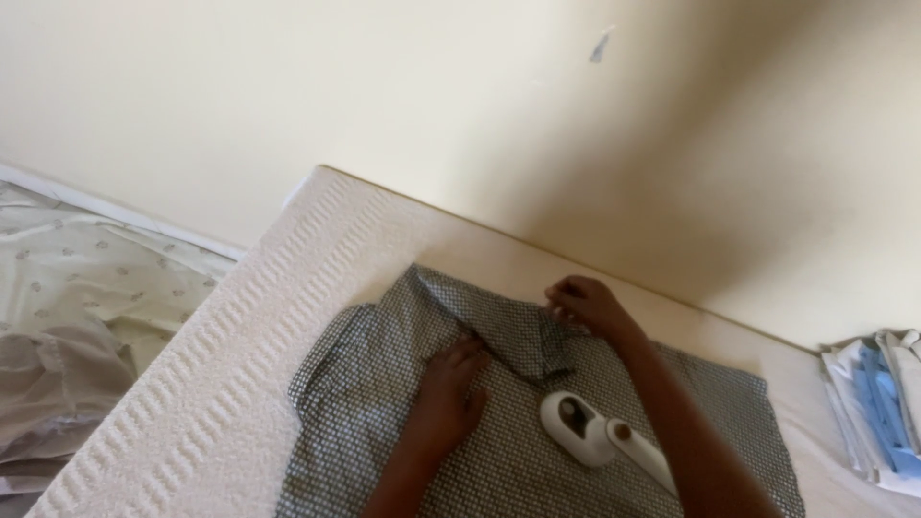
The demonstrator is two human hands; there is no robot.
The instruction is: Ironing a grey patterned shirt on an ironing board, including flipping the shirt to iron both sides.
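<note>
Mattress [240, 345]: set against wall [460, 105], running from lower left to right edge of view.
Shirt [384, 384]: spread flat on mattress, near its middle, collar end toward wall.
Left hand [451, 388]: flat on shirt, just below collar fold.
Right hand [585, 305]: at collar [499, 321], on the wall side, right of left hand.
Handheld steamer [595, 432]: lying on shirt, between the two forearms, right of left hand, below right hand.
Stack of folded clothes [878, 408]: on mattress at far right, well apart from shirt.
Loose bedding [86, 307]: left of mattress, lower down, beside wall.
</note>
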